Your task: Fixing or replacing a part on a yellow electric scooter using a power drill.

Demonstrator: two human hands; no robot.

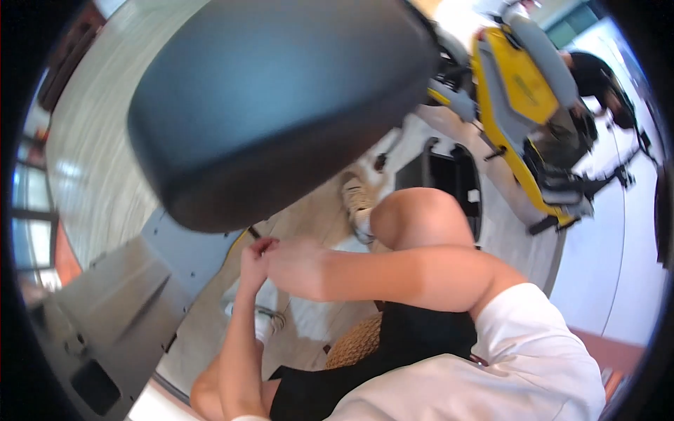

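Note:
A large black padded seat (281,105) hangs over the upper part of the view. Just below its near edge, my two hands meet close to a grey panel (184,245) of the vehicle body. My left hand (253,265) has its fingers curled in together; whatever they hold is too small or hidden. My right hand (293,265) is smeared by motion and touches or overlaps the left one, its fingers hidden. A thin yellow cable or edge (235,245) runs along the panel next to my left hand.
An open black case (455,179) lies on the floor beyond my right knee. Farther right stands a yellow and grey two-wheeler (523,84), with a person in dark clothes (590,74) beside it. Under me shows a woven stool (357,342). White cabinets (597,259) line the right.

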